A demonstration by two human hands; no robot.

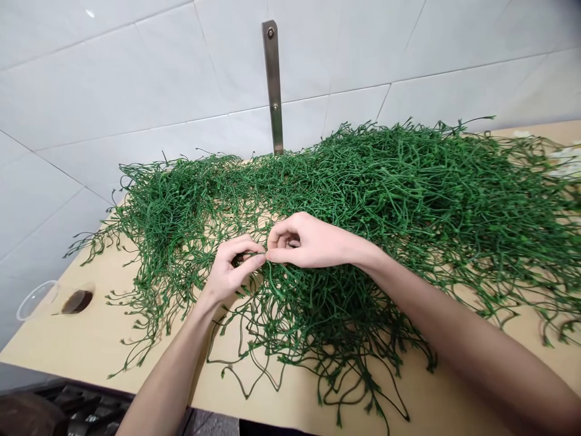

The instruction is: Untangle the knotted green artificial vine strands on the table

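Note:
Both hands meet fingertip to fingertip over a spread of thin green artificial plant stems (390, 169) with small forked tips. My left hand (233, 266) is closed in a pinch on a thin green stem (255, 255), of which only a short piece shows between thumb and fingers. Just to its right, my right hand (304, 242) pinches at the same spot, thumb against forefinger. Its fingertips touch or nearly touch those of the left hand. More tangled stems (336, 303) lie beneath my right wrist and toward the front of the table.
The stems cover much of a tan tabletop (254, 399). At the left are a round dark hole (78, 301) and a clear plastic rim (36, 300). A metal bracket (273, 85) stands against the tiled wall (136, 72). White flowers (567, 162) lie at the far right.

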